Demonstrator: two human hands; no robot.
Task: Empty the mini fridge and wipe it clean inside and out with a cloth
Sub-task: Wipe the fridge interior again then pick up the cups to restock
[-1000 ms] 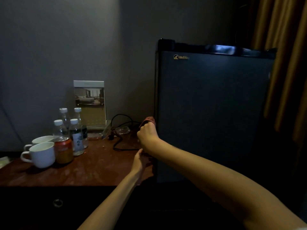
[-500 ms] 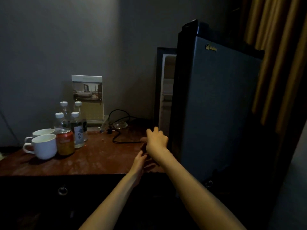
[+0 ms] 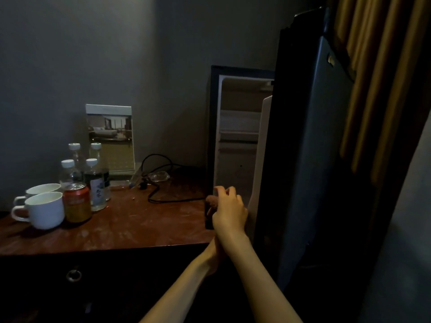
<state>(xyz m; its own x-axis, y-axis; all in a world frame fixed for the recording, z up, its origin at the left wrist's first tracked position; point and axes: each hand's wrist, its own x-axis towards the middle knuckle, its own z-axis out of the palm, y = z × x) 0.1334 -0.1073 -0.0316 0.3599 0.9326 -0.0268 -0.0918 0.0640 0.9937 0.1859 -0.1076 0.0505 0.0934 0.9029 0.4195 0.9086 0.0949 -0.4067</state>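
From my head camera: the fridge (image 3: 213, 127) stands at the right end of the worktop (image 3: 140, 220); its door (image 3: 307, 159) is swung wide open to the right; the pale shelf (image 3: 239, 136) inside looks bare, but the bottom is hidden. My right hand (image 3: 229, 212) is low at the front of the opening; its fingers (image 3: 225, 191) are curled round a small reddish cloth (image 3: 211, 201), as far as I can tell in this dim light. My left hand (image 3: 213, 251) is tucked behind my right wrist; I cannot tell how its fingers lie. The cloth is soft and light, so I bunch it in my palm; the fridge is heavy and hard; the door swings easily, so I should hold its edge while wiping.
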